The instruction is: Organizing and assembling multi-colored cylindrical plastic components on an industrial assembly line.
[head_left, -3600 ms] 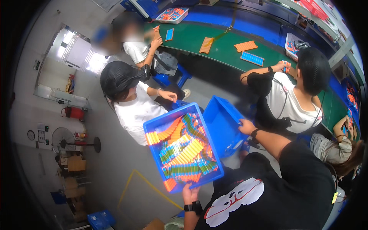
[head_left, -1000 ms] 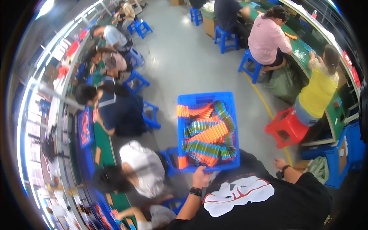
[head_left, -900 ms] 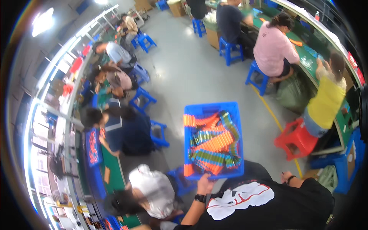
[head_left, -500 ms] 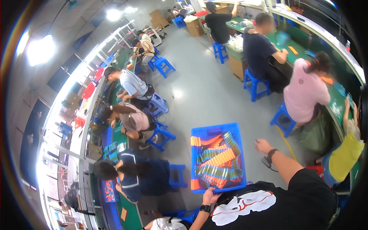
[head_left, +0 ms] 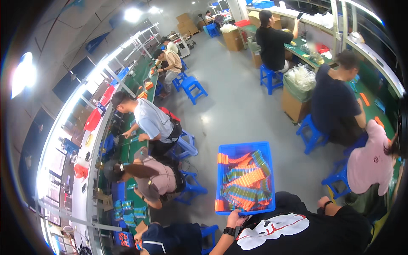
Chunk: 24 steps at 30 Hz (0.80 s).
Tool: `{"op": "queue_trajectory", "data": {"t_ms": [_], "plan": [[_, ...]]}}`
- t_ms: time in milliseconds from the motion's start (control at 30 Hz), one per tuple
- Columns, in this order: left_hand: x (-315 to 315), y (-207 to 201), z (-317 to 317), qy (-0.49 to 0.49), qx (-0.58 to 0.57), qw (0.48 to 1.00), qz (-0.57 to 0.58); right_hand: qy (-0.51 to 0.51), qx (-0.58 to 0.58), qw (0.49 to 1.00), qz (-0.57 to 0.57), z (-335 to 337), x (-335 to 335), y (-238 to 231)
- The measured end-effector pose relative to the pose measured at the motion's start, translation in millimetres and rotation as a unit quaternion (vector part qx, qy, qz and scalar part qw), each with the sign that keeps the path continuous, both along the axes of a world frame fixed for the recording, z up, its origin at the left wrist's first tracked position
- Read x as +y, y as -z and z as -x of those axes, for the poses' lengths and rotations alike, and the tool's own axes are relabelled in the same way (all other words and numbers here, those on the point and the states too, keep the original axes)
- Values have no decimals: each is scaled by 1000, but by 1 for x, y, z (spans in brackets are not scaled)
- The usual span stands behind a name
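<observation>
A blue plastic bin (head_left: 272, 170) is held in front of my body. Inside lie several rows of small flat pieces (head_left: 246, 177), orange and teal-green, packed side by side like strips. My left hand (head_left: 233, 218), with a dark watch on its wrist, is closed on the bin's near rim. Well apart from the bin, my right hand (head_left: 324, 201) is drawn back beside my body, a dark band on its wrist. Its fingers are too small and blurred to make out.
People on blue stools work at a green bench (head_left: 127, 144) on the left and another bench (head_left: 374, 111) on the right. A grey floor aisle (head_left: 238, 97) runs between. A vacant blue stool (head_left: 194, 88) stands on the left; a carton with a green bag (head_left: 297, 102) stands on the right.
My right hand has swung back from beside the bin toward my body. Benches and workers have shifted nearer as I move along the aisle. My left hand keeps its hold on the bin.
</observation>
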<state>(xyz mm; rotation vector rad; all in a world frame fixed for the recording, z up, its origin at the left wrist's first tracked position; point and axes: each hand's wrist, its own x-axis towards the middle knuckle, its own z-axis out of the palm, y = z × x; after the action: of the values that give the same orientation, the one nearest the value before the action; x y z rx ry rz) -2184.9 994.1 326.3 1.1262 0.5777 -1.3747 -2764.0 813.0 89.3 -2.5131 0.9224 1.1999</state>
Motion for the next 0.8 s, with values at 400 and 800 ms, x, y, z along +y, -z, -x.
{"op": "queue_trajectory", "data": {"t_ms": [400,800], "plan": [[-299,14,-247,-45,-27,998,37,-85,-131,986,65,-344,-423,33],[-558,17,-525,-122,-14,992,38,420,-468,728,-274,-939,-698,-235]]}}
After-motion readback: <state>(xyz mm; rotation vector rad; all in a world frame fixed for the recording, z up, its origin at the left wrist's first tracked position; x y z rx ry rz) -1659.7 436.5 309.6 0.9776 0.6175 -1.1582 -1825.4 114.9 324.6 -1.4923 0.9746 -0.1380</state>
